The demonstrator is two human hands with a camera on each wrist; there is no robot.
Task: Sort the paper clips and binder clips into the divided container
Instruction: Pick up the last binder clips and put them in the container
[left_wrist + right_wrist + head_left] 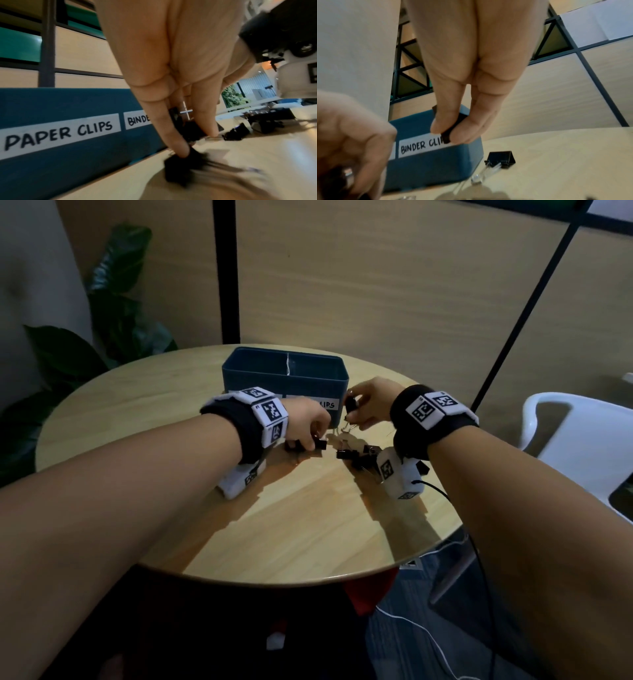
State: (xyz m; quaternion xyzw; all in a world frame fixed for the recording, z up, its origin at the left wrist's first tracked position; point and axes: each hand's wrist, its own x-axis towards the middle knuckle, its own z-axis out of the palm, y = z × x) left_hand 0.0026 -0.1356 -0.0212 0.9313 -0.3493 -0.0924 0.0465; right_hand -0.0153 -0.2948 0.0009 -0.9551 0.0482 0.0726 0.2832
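Observation:
A dark teal divided container (284,381) stands at the back of the round table, labelled PAPER CLIPS (58,134) on the left and BINDER CLIPS (419,146) on the right. My right hand (356,412) pinches a black binder clip (452,128) just in front of the container's right corner, above the table. My left hand (310,436) is down at the table, its fingers pinching another black binder clip (192,129). A pile of black binder clips (356,455) lies between my hands. One more binder clip (501,158) sits beside the container.
The round wooden table (171,412) has bare surface toward its front edge. A white plastic chair (582,440) stands at the right. A leafy plant (102,337) is behind the table at the left. Wood wall panels rise behind the container.

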